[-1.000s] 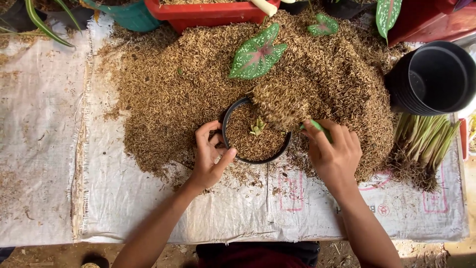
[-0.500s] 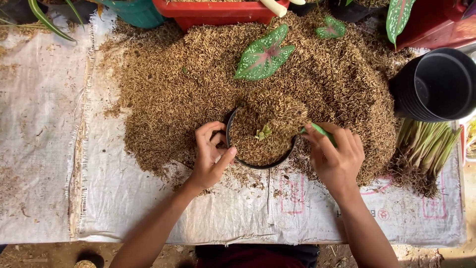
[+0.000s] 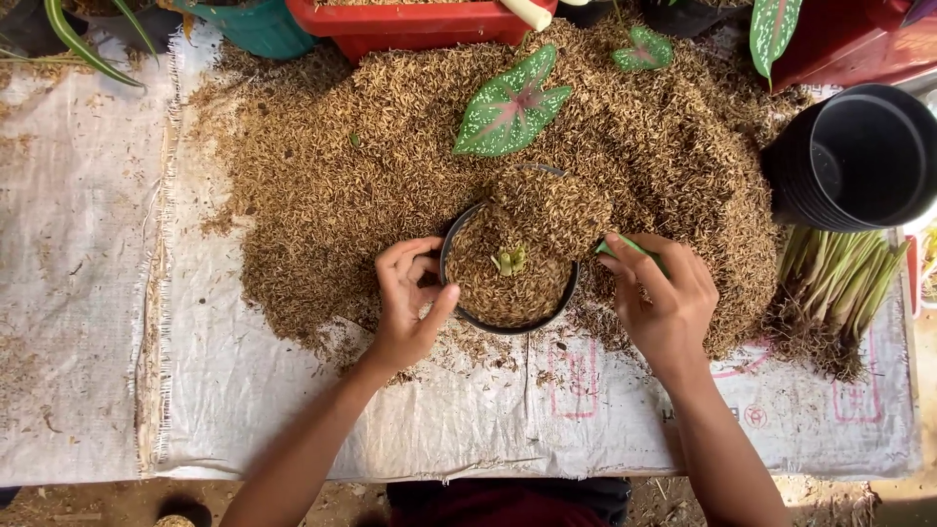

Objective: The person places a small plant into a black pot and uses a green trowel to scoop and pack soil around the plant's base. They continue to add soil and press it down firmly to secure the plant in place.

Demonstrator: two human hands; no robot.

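Nearest me, my forearms are reaching out over the white woven sacking [image 3: 488, 429] that is covering the table. My left hand [image 3: 408, 304] is curling around the near-left rim of the small black pot [image 3: 459, 303] — thumb on the outside wall, fingers bent at the lip, gripping it. My right hand [image 3: 664, 298] is resting just beside the pot's right edge, fingers closed around a small green scoop [image 3: 625, 250] of which only a sliver is showing between them.

The pot is sitting at the near edge of the big heap of brown rice husk [image 3: 332, 176], and it is filled nearly to the brim with the same husk. A tiny green shoot [image 3: 509, 260] is standing upright in the middle of it. More husk is mounding over the pot's far rim, hiding that part.

Farther out, a green-and-pink caladium leaf [image 3: 512, 105] is lying on the heap. To my right, a bundle of green cuttings [image 3: 839, 283] is lying near a stack of empty black pots [image 3: 859, 156]. At the far edge — a red trough [image 3: 420, 29] and a teal pot [image 3: 259, 29].
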